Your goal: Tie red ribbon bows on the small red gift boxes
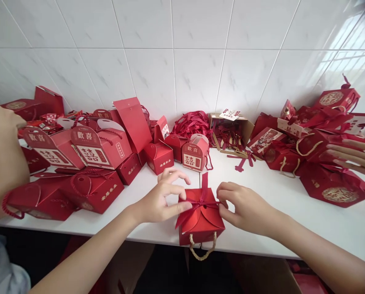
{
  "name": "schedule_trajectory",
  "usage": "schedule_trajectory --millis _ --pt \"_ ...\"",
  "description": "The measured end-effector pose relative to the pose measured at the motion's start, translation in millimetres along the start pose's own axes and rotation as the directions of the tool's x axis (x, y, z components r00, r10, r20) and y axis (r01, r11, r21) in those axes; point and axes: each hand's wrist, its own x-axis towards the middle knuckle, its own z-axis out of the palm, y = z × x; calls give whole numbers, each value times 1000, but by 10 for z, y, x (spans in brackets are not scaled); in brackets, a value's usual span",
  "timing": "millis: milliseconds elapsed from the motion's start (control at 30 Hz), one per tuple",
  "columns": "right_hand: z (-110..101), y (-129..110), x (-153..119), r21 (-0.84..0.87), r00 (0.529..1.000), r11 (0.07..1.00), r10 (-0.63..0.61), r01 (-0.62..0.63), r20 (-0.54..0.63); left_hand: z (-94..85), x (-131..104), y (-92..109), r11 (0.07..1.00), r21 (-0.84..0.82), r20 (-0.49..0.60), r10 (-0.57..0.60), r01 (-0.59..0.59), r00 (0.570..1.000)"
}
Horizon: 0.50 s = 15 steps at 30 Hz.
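Note:
A red gift box [200,234] with a cream rope handle [203,257] stands at the table's front edge, between my hands. Its curved top flaps are folded in, and a dark red ribbon [204,183] is knotted over them. My left hand [165,198] pinches the ribbon between thumb and index finger left of the knot, the other fingers raised. On the other side my right hand [242,206] has its fingertips closed on a ribbon end by the box's right edge. One ribbon tail points back, another hangs towards the front left.
Red gift boxes [101,147] are piled at the left, more boxes [338,188] at the right. At the wall are a heap of ribbons [191,124] and an open carton [246,130]. Other people's hands show: an arm [4,159] at left, a hand [357,157] at right.

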Motion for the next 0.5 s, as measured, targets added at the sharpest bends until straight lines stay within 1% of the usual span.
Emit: schedule_trajectory --millis 100,167,267,333,400,433,500 --pt "2 11 -33 1 1000 1000 -13 13 -14 20 5 -85 988 146 -28 -41 45 999" --pt "-2 8 -44 -10 999 999 -31 31 -26 30 -7 -125 976 214 -31 -46 52 998" --pt "-7 -4 -44 -24 998 999 -41 40 -37 36 -46 -148 957 281 -74 -56 74 996" --pt "-2 5 -45 -21 999 999 -35 34 -36 43 -78 -154 951 295 -115 -62 94 991" --pt "22 47 -53 15 998 999 -35 35 -44 58 -111 -168 964 242 -143 -74 107 987" --pt "46 81 -58 61 998 997 -38 42 -57 70 -125 -180 978 177 -145 -88 113 986" --pt "127 168 -59 228 994 970 -70 88 -83 103 -147 -214 989 -12 -135 -148 148 980"
